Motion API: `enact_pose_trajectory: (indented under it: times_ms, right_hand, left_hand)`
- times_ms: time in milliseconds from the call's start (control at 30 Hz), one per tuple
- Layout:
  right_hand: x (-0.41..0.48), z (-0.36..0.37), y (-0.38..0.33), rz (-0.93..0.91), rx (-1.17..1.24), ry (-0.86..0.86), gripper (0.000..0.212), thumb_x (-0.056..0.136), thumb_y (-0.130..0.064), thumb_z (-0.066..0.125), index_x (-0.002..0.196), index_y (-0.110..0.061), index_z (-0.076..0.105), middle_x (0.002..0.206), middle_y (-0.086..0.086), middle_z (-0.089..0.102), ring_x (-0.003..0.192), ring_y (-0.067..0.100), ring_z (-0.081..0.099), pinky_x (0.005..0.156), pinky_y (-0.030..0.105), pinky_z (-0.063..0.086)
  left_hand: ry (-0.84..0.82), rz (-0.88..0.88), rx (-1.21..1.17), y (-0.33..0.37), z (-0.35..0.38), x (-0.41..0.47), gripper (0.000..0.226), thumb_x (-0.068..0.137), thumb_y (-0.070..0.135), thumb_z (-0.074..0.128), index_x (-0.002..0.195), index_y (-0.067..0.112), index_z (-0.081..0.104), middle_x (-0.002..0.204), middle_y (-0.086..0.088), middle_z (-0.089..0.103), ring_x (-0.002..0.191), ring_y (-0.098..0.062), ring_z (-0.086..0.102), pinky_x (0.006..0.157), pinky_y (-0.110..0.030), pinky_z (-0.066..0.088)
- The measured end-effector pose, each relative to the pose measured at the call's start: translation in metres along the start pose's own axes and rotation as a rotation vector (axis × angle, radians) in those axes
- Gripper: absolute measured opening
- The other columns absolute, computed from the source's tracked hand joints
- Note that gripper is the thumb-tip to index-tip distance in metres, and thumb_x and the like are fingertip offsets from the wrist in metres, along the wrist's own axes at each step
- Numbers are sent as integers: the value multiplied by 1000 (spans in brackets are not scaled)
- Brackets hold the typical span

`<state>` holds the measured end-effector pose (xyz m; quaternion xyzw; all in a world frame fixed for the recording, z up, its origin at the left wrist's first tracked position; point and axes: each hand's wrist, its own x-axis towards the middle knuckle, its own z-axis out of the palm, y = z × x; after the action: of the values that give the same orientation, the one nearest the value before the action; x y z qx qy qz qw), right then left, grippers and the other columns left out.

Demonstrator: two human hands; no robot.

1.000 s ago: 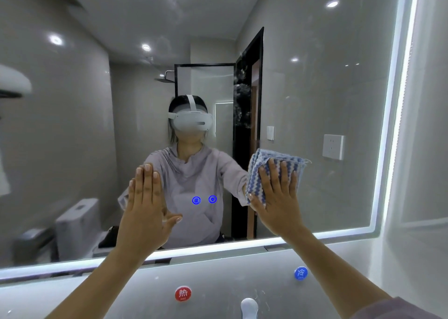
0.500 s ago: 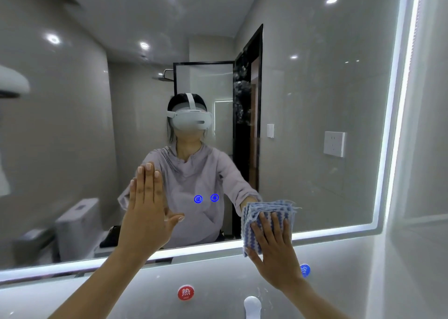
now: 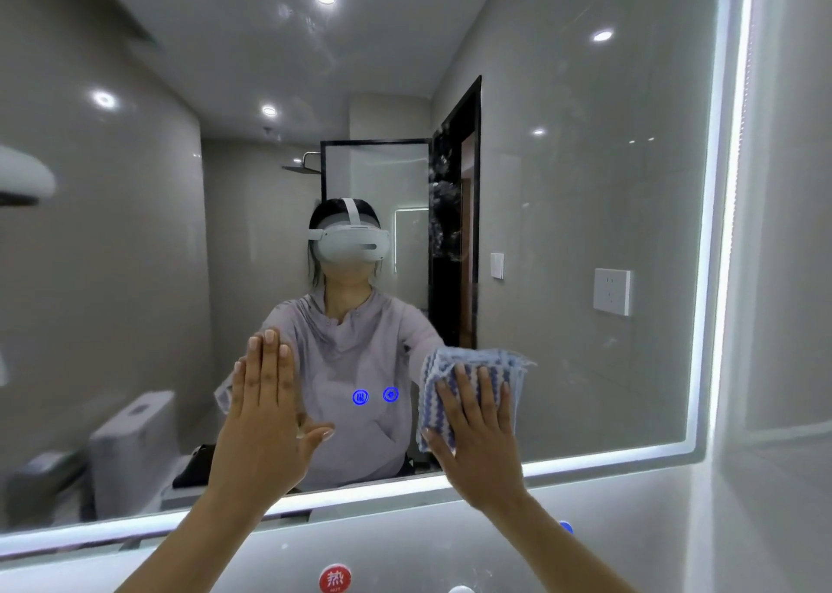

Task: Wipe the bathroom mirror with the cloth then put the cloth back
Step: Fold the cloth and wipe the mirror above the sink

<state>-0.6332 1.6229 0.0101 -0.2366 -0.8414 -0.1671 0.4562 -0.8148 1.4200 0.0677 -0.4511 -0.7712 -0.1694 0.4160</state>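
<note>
The large wall mirror (image 3: pixel 585 214) with a lit white border fills most of the view. A folded blue-and-white striped cloth (image 3: pixel 468 376) is pressed flat against the glass near the lower edge, right of centre. My right hand (image 3: pixel 477 439) lies spread over the cloth, palm on it, fingers pointing up. My left hand (image 3: pixel 265 417) rests flat on the glass to the left, fingers together and holding nothing. The reflection shows a person in a grey top with a white headset.
Two blue touch icons (image 3: pixel 375 396) glow in the glass between my hands. Below the mirror, a red hot-water sticker (image 3: pixel 335 578) sits on the grey wall, and a blue sticker (image 3: pixel 565 527) peeks out behind my right forearm. A tap top (image 3: pixel 459 589) shows at the bottom edge.
My right hand slid the cloth down to the mirror's bottom border, then back up onto the glass. My left hand stayed flat in place.
</note>
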Motion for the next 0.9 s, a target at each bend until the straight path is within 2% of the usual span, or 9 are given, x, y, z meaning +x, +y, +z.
enact_pose_trajectory:
  times_ms: [100,200,300,467,667,733,833,900]
  right_hand:
    - [30,-13,-2,2,-8,53,67,97,-54,27,153,-26,5,162,-2,-6,148,28,-1,120,45,-3]
    - [51,-23,1,6,-25,58,65,97,-57,18,152,-22,12,161,1,4,147,32,8,119,46,0]
    - [73,-33,10,-30,-53,86,67,98,-60,14,153,-22,9,161,2,2,148,30,4,119,45,-2]
    - [124,-56,24,-22,-92,186,70,96,-62,14,153,-23,3,160,-1,-3,147,23,-13,119,42,-11]
    - [176,-81,38,-31,-138,269,72,94,-59,27,153,-24,4,161,3,8,147,24,-8,118,40,-15]
    - [183,-85,39,-23,-124,287,74,93,-58,30,153,-25,-1,161,1,5,147,27,-4,118,42,-12]
    - [183,-85,37,-19,-120,317,75,93,-56,31,152,-25,-2,159,0,1,147,27,-3,119,45,-8]
    - [181,-84,35,-16,-130,329,74,93,-55,32,152,-23,0,159,1,0,147,25,-5,119,47,-6]
  left_hand:
    - [1,0,-2,1,-2,-1,103,82,73,11,145,-9,9,154,-28,8,143,-40,4,117,-42,2]
    - [4,5,-6,1,-2,-2,104,82,73,15,144,-10,12,153,-28,10,143,-40,6,117,-42,2]
    - [7,4,-1,1,-2,-2,103,79,70,23,144,-9,10,153,-28,10,143,-40,6,117,-41,2]
    - [-4,3,0,3,-7,0,102,83,72,10,143,-11,15,151,-30,14,142,-40,5,116,-42,2]
    - [-5,0,-9,4,-8,0,102,84,72,9,142,-12,18,151,-31,16,141,-41,8,116,-42,2]
    - [5,3,-8,4,-8,0,103,82,73,13,141,-12,19,150,-30,17,141,-41,9,116,-41,2]
    - [1,7,-10,4,-7,0,104,74,68,32,141,-12,21,150,-30,18,141,-41,9,116,-42,4]
    - [1,-2,-19,5,-7,-1,103,75,67,31,140,-12,22,150,-31,18,141,-41,10,116,-42,5]
